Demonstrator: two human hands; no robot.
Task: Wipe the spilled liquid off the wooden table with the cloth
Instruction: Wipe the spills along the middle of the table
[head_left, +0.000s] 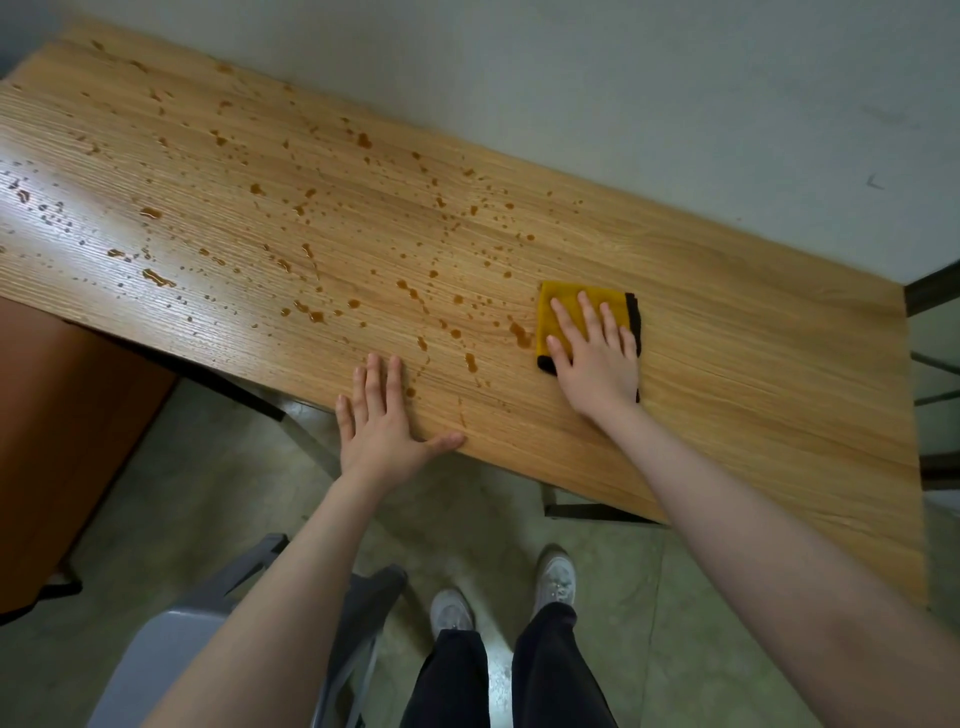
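Nearest the camera, at the bottom edge, two dark trouser legs (509, 675) and a pair of pale shoes (451, 610) are seen on a greenish floor (208, 493), the legs being cut off by the frame. Beside them, to the left, part of a grey chair (171, 639) is shown, largely covered by the left forearm, so its full shape cannot be made out.

Just beyond, the left hand (382, 421) is laid flat on the near edge of the wooden table (753, 395), fingers straight and spread, thumb stretched along the edge; nothing is held by it. Further in and to the right, the right hand (597, 358) is pressed palm-down on a folded yellow cloth (563, 304) with a dark border, its fingers straight and slightly apart. Much of the cloth is hidden under the hand, and only its far and left parts are exposed.

Touching the cloth's left edge, a brown drop of the spilled liquid (519, 332) is found, and many more drops and streaks are scattered leftward and farther back across the tabletop. Toward the far left they are partly washed out by a bright glare. An orange-brown cabinet (67, 415) is glimpsed under the table's left end. Behind the table, a plain pale wall (623, 104) is seen.
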